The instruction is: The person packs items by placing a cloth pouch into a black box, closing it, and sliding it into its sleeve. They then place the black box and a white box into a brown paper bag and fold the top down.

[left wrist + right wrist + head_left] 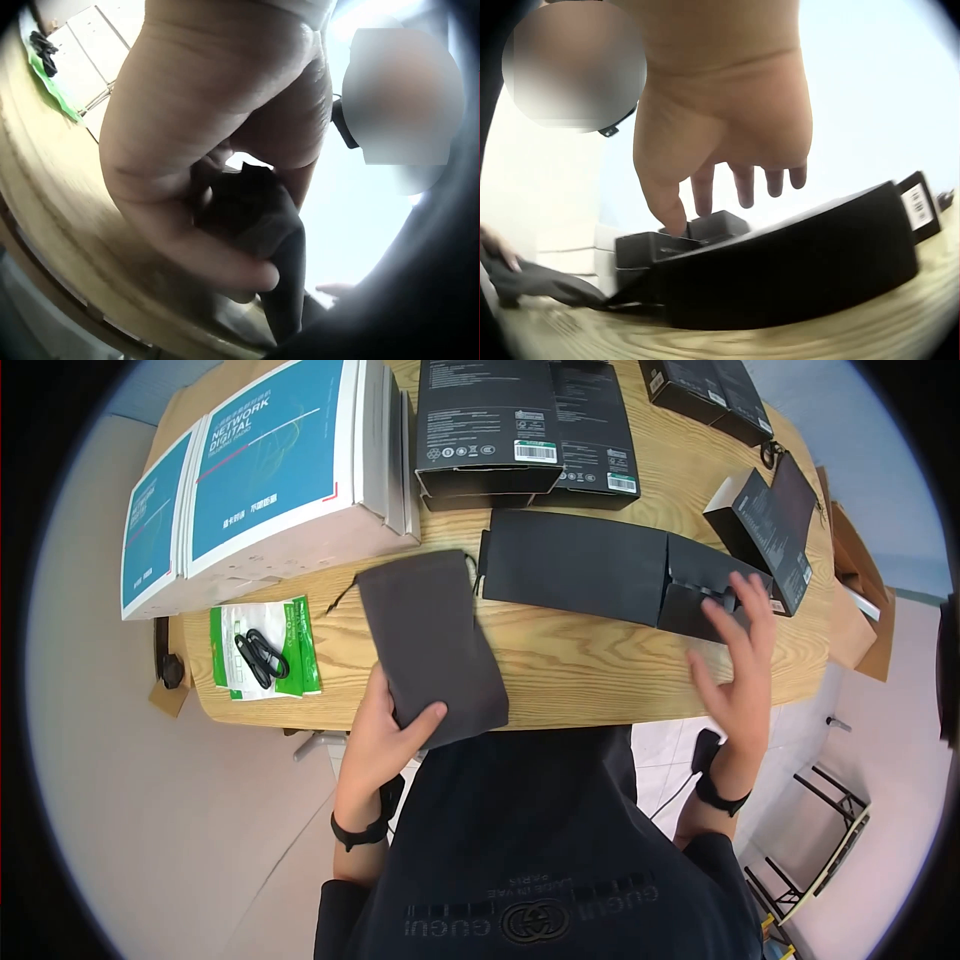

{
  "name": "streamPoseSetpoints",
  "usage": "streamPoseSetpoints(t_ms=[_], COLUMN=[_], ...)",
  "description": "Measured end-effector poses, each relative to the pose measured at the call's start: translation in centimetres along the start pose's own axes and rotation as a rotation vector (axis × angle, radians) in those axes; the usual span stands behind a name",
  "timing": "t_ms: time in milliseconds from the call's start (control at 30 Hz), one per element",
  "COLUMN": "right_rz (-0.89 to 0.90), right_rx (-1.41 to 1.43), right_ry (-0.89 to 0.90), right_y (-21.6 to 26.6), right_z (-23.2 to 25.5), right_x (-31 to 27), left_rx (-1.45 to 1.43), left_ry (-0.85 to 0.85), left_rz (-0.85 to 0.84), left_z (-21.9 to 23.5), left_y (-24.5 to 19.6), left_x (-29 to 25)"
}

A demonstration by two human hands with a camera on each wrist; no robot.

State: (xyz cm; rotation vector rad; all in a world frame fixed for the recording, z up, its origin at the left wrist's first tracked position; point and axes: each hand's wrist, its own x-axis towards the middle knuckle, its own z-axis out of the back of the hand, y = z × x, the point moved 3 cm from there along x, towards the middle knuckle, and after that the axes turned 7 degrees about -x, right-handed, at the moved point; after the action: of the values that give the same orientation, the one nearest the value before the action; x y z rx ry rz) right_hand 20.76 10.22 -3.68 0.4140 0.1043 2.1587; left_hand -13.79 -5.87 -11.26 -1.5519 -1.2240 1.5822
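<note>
A dark grey drawstring pouch (425, 630) is in my left hand (385, 735), thumb over its face and fingers behind it. The left wrist view shows the pouch cloth (289, 255) bunched between thumb and fingers. Black cord pokes out at the pouch's top corners. My right hand (740, 670) has its fingers spread over the right end of a long black box (575, 565). In the right wrist view those fingers (742, 187) hang above the box (780, 270), with nothing held. The box lies along the table, its right part showing a folded flap.
White boxes with blue labels (265, 450) stand at the back left. Black printed boxes (490, 415) are stacked behind the long box. More black boxes (765, 530) stand at the right. A coiled black cable (262, 658) lies on a green-and-white packet (300, 670) at the table's left.
</note>
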Motion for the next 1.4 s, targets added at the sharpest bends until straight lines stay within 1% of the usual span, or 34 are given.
streamPoseSetpoints(t_ms=[33, 100, 167, 200, 267, 333, 367, 433, 467, 533, 567, 633, 700, 767, 800, 867, 900, 967, 1000, 1067, 1100, 1167, 1200, 1267, 1300, 1367, 1400], right_rz=[0.046, 0.186, 0.363, 0.369, 0.372, 0.407, 0.432, 0.448, 0.455, 0.448, 0.435, 0.454, 0.463, 0.469, 0.465, 0.48, 0.481, 0.507, 0.506, 0.472, 0.471, 0.436, 0.437, 0.327, 0.329, 0.255, 0.257], right_rx=[0.155, 0.435, 0.473, 0.474, 0.433, 0.403, 0.374, 0.342, 0.309, 0.297, 0.28, 0.31, 0.335, 0.339, 0.337, 0.332, 0.332, 0.298, 0.299, 0.372, 0.37, 0.469, 0.47, 0.499, 0.499, 0.508, 0.507], right_ry=[-0.05, 0.104, 0.32, 0.32, 0.501, 0.481, 0.459, 0.462, 0.461, 0.451, 0.438, 0.454, 0.463, 0.451, 0.455, 0.531, 0.531, 0.556, 0.558, 0.471, 0.474, 0.505, 0.506, 0.577, 0.576, 0.525, 0.526], right_y=[1.6, 5.0, 9.2, 10.5, 12.2, 12.1, 12.1, 12.2, 12.3, 12.7, 12.8, 13.5, 14.0, 14.1, 14.1, 14.2, 14.3, 14.4, 14.4, 14.2, 14.0, 13.5, 13.5, 13.5, 13.6, 13.8, 14.0], right_z=[-0.2, -2.7, -5.2, -5.9, -7.4, -8.8, -9.2, -9.4, -9.5, -9.6, -9.6, -9.7, -9.9, -10.2, -10.1, -10.1, -10.1, -10.2, -10.3, -10.1, -10.2, -10.3, -10.1, -9.7, -9.8, -10.4, -10.6], right_x=[0.1, -0.4, 0.0, 0.5, 1.2, 1.3, 1.4, 1.4, 1.3, 1.2, 1.2, 1.3, 1.3, 1.1, 1.1, 1.1, 1.0, 0.6, 0.5, 0.6, 0.8, 1.2, 1.5, 2.3, 2.2, 2.1, 2.0], left_rx=[0.03, 0.0, -0.035, -0.06, -0.086, -0.003, -0.007, 0.654, 0.654, 0.997, 0.997, 0.992, 1.043, 1.065, 1.061, 1.033, 1.034, 0.991, 0.99, 0.938, 0.935, 0.963, 0.963, 0.938, 0.939, 0.877, 0.876], left_ry=[-0.067, -0.071, -0.075, -0.064, -0.057, -0.034, -0.043, -0.268, -0.274, -0.155, -0.158, 0.128, 0.122, 0.057, 0.06, 0.057, 0.056, 0.127, 0.128, 0.127, 0.128, 0.081, 0.08, 0.036, 0.035, -0.043, -0.045], left_rz=[-0.019, -0.008, -0.007, -0.019, -0.038, -0.051, -0.053, -0.299, -0.291, -0.55, -0.54, -0.435, -0.454, -0.558, -0.557, -0.587, -0.586, -0.576, -0.574, -0.582, -0.582, -0.587, -0.586, -0.504, -0.504, -0.446, -0.446], left_z=[0.0, -0.4, -0.8, -1.1, -1.4, -1.7, -1.9, -1.8, -1.4, -1.3, -1.3, -2.5, -2.6, -2.4, -2.4, -2.4, -2.3, -2.2, -2.0, -1.4, -1.3, -1.0, -0.9, -0.4, -0.3, 0.0, -0.1], left_y=[0.1, -0.1, 0.0, 0.3, 0.2, -0.5, -1.2, -3.3, -3.2, -3.6, -3.4, -2.3, -1.1, -0.3, -0.2, -0.2, -0.4, -1.0, -1.3, -2.0, -2.1, -2.4, -2.5, -2.5, -2.5, -2.0, -1.8], left_x=[0.3, 0.8, 1.1, 1.3, 1.4, 1.0, 0.4, -1.6, -2.1, -3.2, -3.2, -2.3, -2.0, -1.8, -1.8, -1.8, -1.9, -2.0, -1.9, -1.8, -2.0, -2.3, -2.4, -2.6, -2.6, -2.4, -2.2])
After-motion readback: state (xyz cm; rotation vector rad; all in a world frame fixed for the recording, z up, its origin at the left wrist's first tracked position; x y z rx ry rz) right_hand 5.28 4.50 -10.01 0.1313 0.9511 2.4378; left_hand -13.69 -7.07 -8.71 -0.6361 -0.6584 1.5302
